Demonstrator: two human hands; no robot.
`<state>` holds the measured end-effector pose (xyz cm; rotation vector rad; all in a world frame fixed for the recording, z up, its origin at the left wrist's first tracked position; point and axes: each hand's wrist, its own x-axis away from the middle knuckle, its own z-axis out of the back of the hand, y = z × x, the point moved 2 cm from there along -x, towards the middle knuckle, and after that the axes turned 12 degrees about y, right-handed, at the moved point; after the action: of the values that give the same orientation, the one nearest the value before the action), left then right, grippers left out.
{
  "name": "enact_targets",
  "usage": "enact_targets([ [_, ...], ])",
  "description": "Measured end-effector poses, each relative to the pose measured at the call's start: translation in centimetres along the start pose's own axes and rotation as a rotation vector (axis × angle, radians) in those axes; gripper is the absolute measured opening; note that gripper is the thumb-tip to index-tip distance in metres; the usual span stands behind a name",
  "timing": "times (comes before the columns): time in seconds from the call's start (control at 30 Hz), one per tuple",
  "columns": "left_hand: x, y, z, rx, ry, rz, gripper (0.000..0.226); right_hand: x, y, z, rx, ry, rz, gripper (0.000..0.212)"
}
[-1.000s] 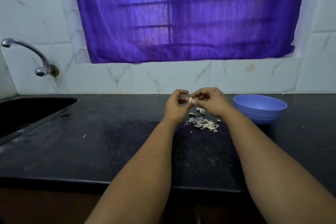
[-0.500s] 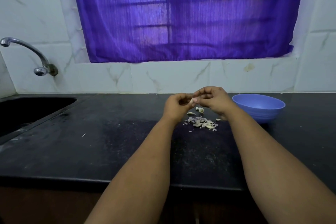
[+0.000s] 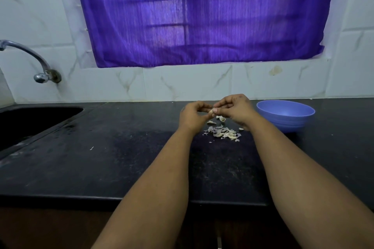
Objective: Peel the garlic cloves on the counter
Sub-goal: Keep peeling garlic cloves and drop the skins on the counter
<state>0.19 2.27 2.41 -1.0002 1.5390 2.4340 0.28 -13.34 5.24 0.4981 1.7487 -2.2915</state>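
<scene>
Garlic clove [image 3: 210,110] pinched between both hands' curled fingers [image 3: 219,105], orientation unclear, above peel scraps [image 3: 222,133]

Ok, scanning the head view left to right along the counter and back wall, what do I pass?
Sink → tap → left hand → garlic clove pinched between both hands → right hand → blue bowl. The pile of peels lies below the hands, so I've left it unordered.
</scene>
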Motion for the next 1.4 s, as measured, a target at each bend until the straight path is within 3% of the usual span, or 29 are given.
enact_targets([
  [0.17,-0.3,-0.3,-0.1,-0.095,0.031,-0.027,0.012,-0.3,0.1,0.2,-0.046,-0.002,-0.043,0.015],
  [0.53,-0.1,0.0,0.0,-0.187,0.034,-0.175,0.017,-0.3,0.8,0.2,-0.121,-0.073,-0.199,0.011],
  [0.87,0.4,0.7,0.4,-0.146,-0.068,-0.123,0.014,-0.1,1.3,0.4,-0.114,-0.258,-0.332,0.006],
  [1.17,0.5,0.4,-0.3,-0.019,-0.043,0.025,0.016,-0.2,0.9,-0.5,-0.007,-0.128,-0.099,0.011],
  [1.3,0.7,0.6,-0.4,0.101,-0.035,0.125,0.030,-0.2,0.4,-1.0,0.107,-0.060,-0.011,0.012],
  [1.4,0.8,0.8,-0.6,0.235,-0.050,0.176,0.020,-0.1,0.1,-1.1,0.107,-0.049,0.012,0.012],
])
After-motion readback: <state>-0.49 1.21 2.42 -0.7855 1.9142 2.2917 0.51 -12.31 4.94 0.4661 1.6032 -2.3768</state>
